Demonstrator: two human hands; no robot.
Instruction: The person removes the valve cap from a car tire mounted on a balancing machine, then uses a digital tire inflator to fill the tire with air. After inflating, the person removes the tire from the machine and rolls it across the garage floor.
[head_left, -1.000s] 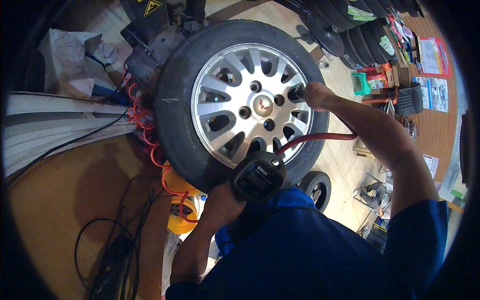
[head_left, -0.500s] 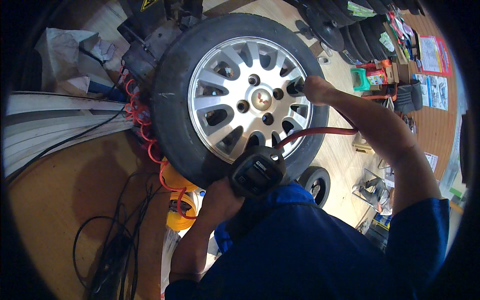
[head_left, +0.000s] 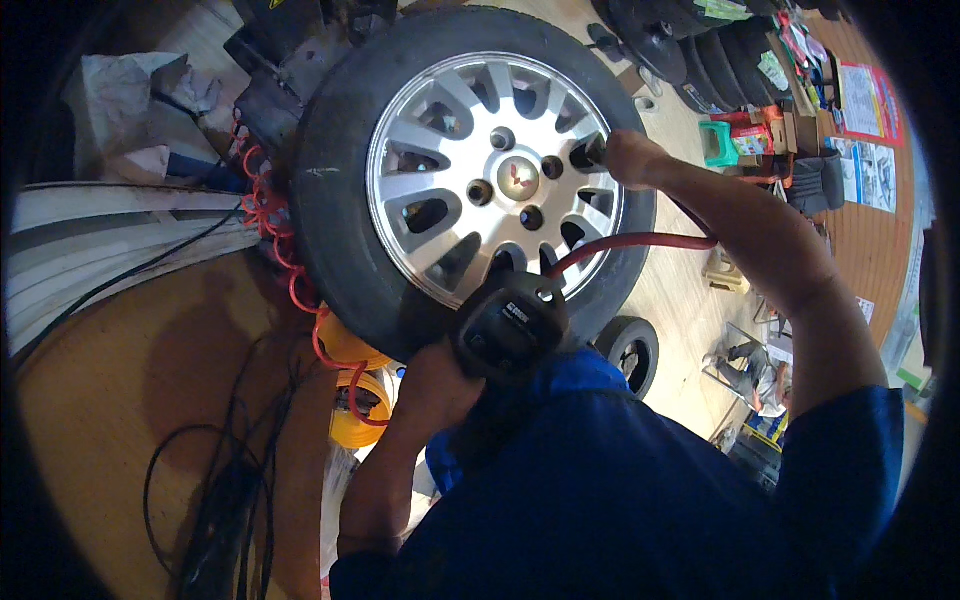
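Note:
A wheel with a black tire (head_left: 335,215) and a silver alloy rim (head_left: 455,215) fills the upper middle. My left hand (head_left: 437,385) is closed around a black digital tire inflator gauge (head_left: 508,328), held over the tire's near edge. From the gauge a red hose (head_left: 630,241) runs right and passes behind my right forearm. My right hand (head_left: 634,160) is at the rim's right edge, its fingers curled round a dark fitting (head_left: 596,150) by a spoke opening. The fitting's end and the valve are hidden.
A coiled red air hose (head_left: 300,290) hangs left of the wheel, beside yellow round containers (head_left: 358,420). Black cables (head_left: 240,450) trail over a brown panel at lower left. Stacked tires (head_left: 720,75), a green stool (head_left: 718,145) and a smaller tire (head_left: 634,362) are at the right.
The wheel, gauge and both hands sit slightly higher and further left in the picture. Both hands keep their grips, and the gauge's face looks a little darker.

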